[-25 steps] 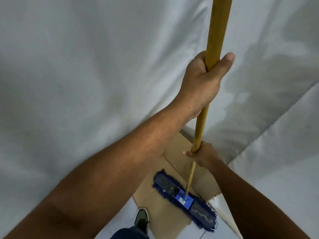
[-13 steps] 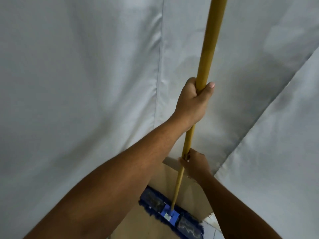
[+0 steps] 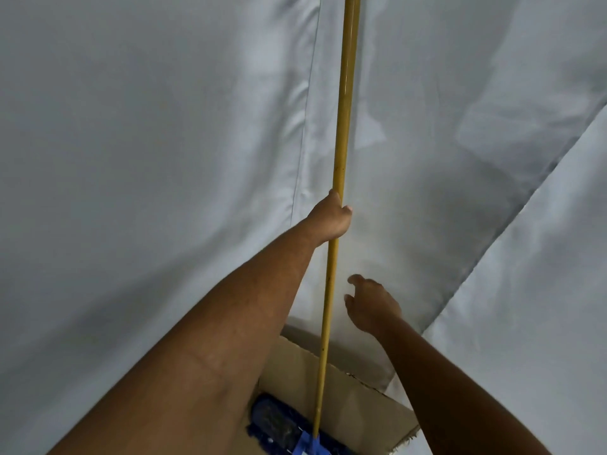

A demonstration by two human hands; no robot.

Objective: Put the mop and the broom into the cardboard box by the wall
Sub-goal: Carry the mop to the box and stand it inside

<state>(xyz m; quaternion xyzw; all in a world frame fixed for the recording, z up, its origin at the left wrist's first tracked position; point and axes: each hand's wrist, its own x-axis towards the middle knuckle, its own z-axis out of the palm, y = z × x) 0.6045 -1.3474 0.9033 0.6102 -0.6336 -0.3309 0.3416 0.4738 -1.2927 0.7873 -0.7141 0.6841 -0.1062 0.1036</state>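
Observation:
The mop stands nearly upright, its long yellow handle (image 3: pixel 341 126) running from the top edge down to the blue flat head (image 3: pixel 279 428) at the bottom. The head rests inside the brown cardboard box (image 3: pixel 358 405), against its far wall. My left hand (image 3: pixel 331 220) is closed around the handle about halfway up. My right hand (image 3: pixel 371 305) hovers just right of the handle with its fingers apart, holding nothing. The broom is not in view.
Pale grey-white fabric sheeting (image 3: pixel 147 142) hangs behind the box and fills most of the view, with a seam (image 3: pixel 305 126) left of the handle and a diagonal fold (image 3: pixel 525 205) at the right.
My right hand has let go of the handle and moved a little to the right. My left hand kept its grip, and the mop now stands straighter and farther away, its head lower in the box.

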